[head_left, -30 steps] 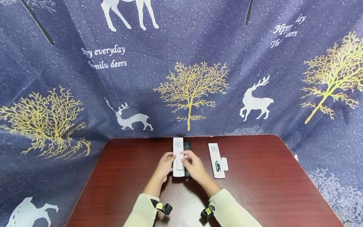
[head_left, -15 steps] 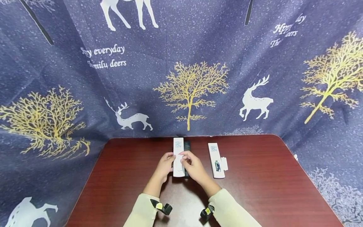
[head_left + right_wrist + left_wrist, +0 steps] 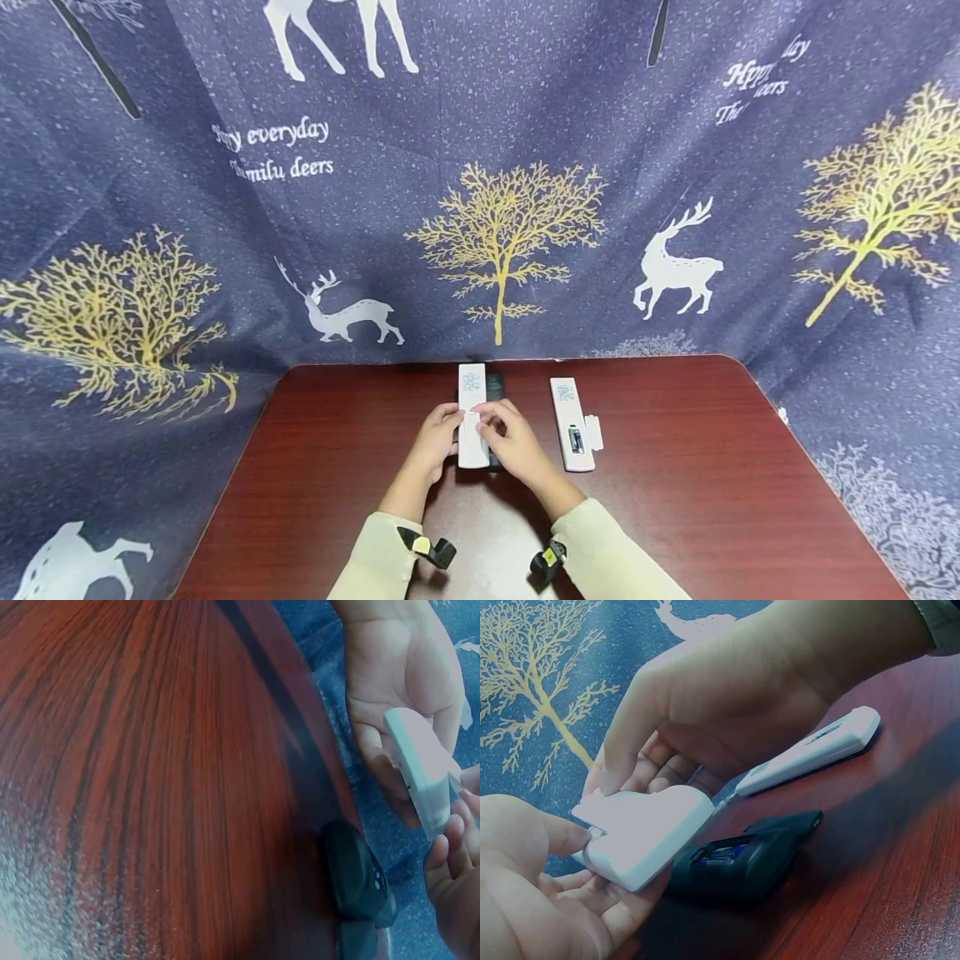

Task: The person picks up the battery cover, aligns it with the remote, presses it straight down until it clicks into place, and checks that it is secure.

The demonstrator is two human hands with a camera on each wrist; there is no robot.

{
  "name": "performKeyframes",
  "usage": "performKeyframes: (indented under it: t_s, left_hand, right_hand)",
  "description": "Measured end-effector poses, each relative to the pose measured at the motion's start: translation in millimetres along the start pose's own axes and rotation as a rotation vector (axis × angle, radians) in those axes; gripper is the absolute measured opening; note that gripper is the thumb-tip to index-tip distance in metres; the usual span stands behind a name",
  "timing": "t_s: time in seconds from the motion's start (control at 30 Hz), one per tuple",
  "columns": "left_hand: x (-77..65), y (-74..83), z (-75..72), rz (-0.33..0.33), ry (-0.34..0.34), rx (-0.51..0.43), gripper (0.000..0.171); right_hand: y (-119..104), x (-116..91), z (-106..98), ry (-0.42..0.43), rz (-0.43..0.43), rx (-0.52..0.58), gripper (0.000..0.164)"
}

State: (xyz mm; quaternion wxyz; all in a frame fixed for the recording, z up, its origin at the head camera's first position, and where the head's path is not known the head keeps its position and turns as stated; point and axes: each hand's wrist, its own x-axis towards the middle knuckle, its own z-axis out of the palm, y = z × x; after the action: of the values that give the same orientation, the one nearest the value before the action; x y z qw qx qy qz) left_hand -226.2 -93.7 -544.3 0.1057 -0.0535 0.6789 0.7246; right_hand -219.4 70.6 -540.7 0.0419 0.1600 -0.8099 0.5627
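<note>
My left hand [image 3: 435,437] grips a white remote control [image 3: 472,379] by its side, back face up, over the table. My right hand [image 3: 513,437] pinches the remote's battery cover [image 3: 619,810] between thumb and fingers. One end of this cover stands raised at a slant from the remote's back in the left wrist view. The left thumb presses close to the raised end. What lies under the cover is hidden. Below the held remote lies a black remote [image 3: 739,866], its battery compartment open with batteries [image 3: 724,855] showing inside.
To the right lies a second white remote [image 3: 567,408], its compartment open with a battery [image 3: 576,440] showing. Its loose cover [image 3: 593,433] lies beside it. The dark red wooden table [image 3: 675,467] ends at a blue curtain [image 3: 525,125] printed with deer and trees.
The battery cover has shifted slightly under the right fingers, and the outline near its lower end has faded from view. Both hands and the held remote stay almost in place.
</note>
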Motion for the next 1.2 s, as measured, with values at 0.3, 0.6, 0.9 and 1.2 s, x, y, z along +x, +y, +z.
performKeyframes:
  t_s: [0.3,0.6,0.9,1.2]
  left_hand:
    - [-1.3,0.8,-1.5,-0.012,0.001,-0.005,0.046]
    - [-1.3,-0.5,-2.4,-0.017,-0.015,-0.017,0.05]
    - [-0.5,0.0,-2.3,-0.034,-0.016,-0.053,0.05]
    - [-1.9,1.9,-2.4,-0.021,-0.027,-0.074,0.051]
  right_hand:
    - [5.3,0.4,0.9,0.016,-0.018,0.005,0.025]
    - [3.9,0.7,1.5,0.035,0.028,-0.033,0.03]
    - [2.4,1.5,2.4,0.083,0.084,-0.094,0.047]
    - [4.2,2.7,4.0,0.041,0.16,-0.101,0.056]
